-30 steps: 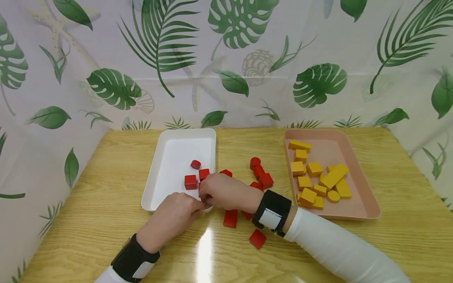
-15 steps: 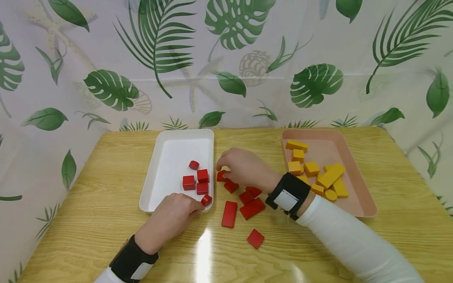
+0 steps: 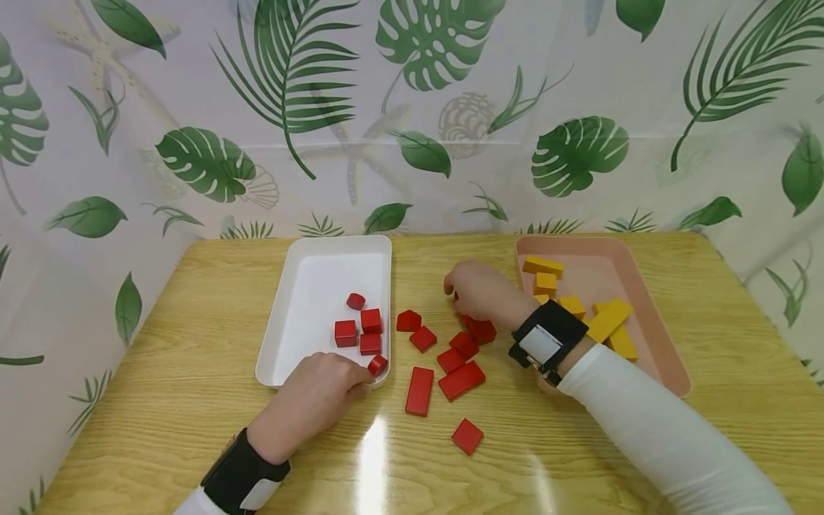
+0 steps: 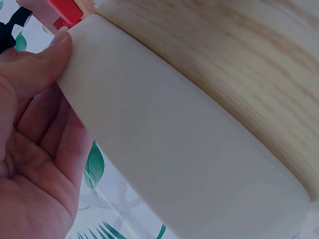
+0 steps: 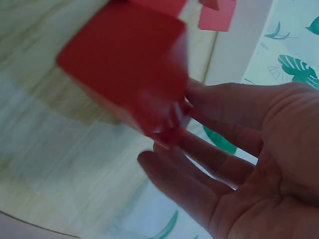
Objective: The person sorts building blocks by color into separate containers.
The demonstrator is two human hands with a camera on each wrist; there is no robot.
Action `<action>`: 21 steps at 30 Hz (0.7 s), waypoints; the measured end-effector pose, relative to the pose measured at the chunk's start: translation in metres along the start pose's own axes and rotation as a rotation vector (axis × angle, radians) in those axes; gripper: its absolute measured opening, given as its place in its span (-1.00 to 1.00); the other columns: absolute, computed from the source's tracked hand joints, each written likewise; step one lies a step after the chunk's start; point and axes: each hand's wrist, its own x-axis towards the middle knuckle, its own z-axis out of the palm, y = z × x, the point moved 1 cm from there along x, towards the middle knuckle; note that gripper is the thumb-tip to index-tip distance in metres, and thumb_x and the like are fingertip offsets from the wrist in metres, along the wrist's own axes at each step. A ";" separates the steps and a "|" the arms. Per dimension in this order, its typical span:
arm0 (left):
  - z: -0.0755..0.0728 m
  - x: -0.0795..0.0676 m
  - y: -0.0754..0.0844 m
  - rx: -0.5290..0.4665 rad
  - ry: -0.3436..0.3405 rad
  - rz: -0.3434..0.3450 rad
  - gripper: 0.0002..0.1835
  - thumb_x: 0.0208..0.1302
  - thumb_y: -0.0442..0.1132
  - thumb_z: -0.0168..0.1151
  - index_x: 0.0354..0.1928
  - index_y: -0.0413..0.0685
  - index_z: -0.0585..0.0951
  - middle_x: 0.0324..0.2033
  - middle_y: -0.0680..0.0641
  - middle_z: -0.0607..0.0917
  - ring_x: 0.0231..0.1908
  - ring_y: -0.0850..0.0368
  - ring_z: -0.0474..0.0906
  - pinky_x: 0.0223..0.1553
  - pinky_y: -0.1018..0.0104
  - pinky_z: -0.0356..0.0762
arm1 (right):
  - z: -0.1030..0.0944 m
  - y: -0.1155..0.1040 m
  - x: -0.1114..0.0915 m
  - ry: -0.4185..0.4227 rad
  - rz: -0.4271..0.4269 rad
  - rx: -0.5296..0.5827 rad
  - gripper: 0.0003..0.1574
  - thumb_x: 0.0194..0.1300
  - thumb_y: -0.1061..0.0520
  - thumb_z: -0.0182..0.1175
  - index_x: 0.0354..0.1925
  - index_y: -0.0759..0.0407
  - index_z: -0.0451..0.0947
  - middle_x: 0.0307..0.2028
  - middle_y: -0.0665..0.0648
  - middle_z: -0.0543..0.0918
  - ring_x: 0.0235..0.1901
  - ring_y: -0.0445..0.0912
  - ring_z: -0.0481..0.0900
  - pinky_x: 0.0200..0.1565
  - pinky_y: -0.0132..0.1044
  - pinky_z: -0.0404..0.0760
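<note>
My left hand (image 3: 312, 393) grips the near right corner of the white tray (image 3: 273, 322), its thumb on the rim in the left wrist view. A short red cylinder (image 3: 377, 365) lies in that corner, right at the fingertips. Several other red blocks, including a cube (image 3: 345, 333), lie farther inside. My right hand (image 3: 486, 292) reaches over the red blocks at the back of the table group. In the right wrist view its thumb and fingers stand apart around a small red piece (image 5: 172, 134), partly hidden behind a large red block (image 5: 124, 59).
Loose red blocks lie between the trays: a house-shaped block (image 3: 408, 321), a flat bar (image 3: 419, 391), another bar (image 3: 461, 380) and a separate square block (image 3: 467, 436). A pink tray (image 3: 656, 343) with several yellow blocks (image 3: 608, 320) stands right, partly covered by the right forearm.
My right hand has left the white tray's near corner, passed over the house-shaped block and moved right to the back red blocks. The red cylinder shows in the corner. My left hand stays put.
</note>
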 end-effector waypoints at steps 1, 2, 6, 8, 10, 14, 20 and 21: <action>0.000 0.000 0.000 0.000 -0.002 -0.001 -0.84 -0.03 -0.28 0.33 -0.35 0.13 0.70 -0.46 0.23 0.64 -0.50 0.34 0.47 -0.41 0.42 0.46 | 0.001 0.001 0.001 -0.008 0.002 0.000 -0.75 0.15 0.20 0.17 -0.16 0.20 0.58 -0.31 0.09 0.57 -0.37 -0.06 0.42 -0.28 -0.29 0.45; 0.000 0.000 0.000 -0.002 -0.003 -0.002 -0.84 -0.03 -0.28 0.33 -0.35 0.13 0.70 -0.46 0.23 0.64 -0.50 0.34 0.47 -0.40 0.42 0.46 | 0.001 0.002 0.001 -0.015 0.006 0.001 -0.77 0.15 0.19 0.18 -0.18 0.20 0.58 -0.34 0.08 0.56 -0.37 -0.05 0.42 -0.29 -0.30 0.45; 0.000 -0.001 -0.001 -0.007 -0.004 -0.004 -0.84 -0.02 -0.27 0.33 -0.34 0.13 0.70 -0.45 0.23 0.64 -0.49 0.34 0.48 -0.40 0.43 0.46 | 0.003 0.002 0.003 -0.022 0.016 -0.007 -0.80 0.15 0.18 0.18 -0.21 0.19 0.58 -0.36 0.07 0.54 -0.37 -0.05 0.42 -0.29 -0.29 0.45; 0.000 -0.001 -0.001 -0.004 -0.001 -0.003 -0.84 -0.02 -0.27 0.33 -0.34 0.12 0.70 -0.46 0.23 0.64 -0.49 0.34 0.48 -0.39 0.43 0.46 | 0.003 0.000 0.004 -0.014 0.019 -0.003 -0.80 0.16 0.18 0.17 -0.20 0.19 0.58 -0.35 0.07 0.55 -0.36 -0.06 0.43 -0.26 -0.29 0.46; 0.000 -0.002 -0.001 0.000 0.004 -0.003 -0.84 -0.03 -0.27 0.34 -0.34 0.13 0.70 -0.46 0.23 0.64 -0.49 0.34 0.48 -0.39 0.43 0.46 | 0.000 -0.004 0.005 0.003 0.017 0.005 -0.78 0.16 0.18 0.17 -0.18 0.19 0.59 -0.33 0.07 0.56 -0.36 -0.06 0.44 -0.25 -0.29 0.47; -0.001 -0.002 -0.002 0.004 0.002 -0.006 -0.84 -0.02 -0.26 0.33 -0.34 0.13 0.70 -0.46 0.23 0.64 -0.48 0.34 0.48 -0.38 0.42 0.47 | -0.008 -0.020 0.008 0.069 -0.025 -0.009 -0.74 0.19 0.18 0.14 -0.13 0.19 0.59 -0.29 0.07 0.59 -0.34 -0.08 0.45 -0.20 -0.30 0.48; -0.001 0.000 -0.002 0.003 -0.017 -0.008 -0.87 0.02 -0.25 0.31 -0.35 0.15 0.70 -0.48 0.24 0.63 -0.51 0.35 0.44 -0.39 0.42 0.46 | -0.014 -0.055 0.020 0.220 -0.158 -0.069 -0.75 0.21 0.15 0.13 -0.13 0.16 0.59 -0.28 0.05 0.58 -0.33 -0.13 0.45 -0.17 -0.35 0.47; -0.001 0.001 -0.001 0.002 -0.020 -0.008 -0.87 0.02 -0.25 0.31 -0.35 0.15 0.70 -0.48 0.24 0.62 -0.51 0.35 0.44 -0.39 0.42 0.45 | -0.015 -0.061 0.022 0.236 -0.175 -0.065 -0.75 0.22 0.15 0.13 -0.12 0.15 0.59 -0.26 0.05 0.57 -0.32 -0.14 0.45 -0.17 -0.37 0.46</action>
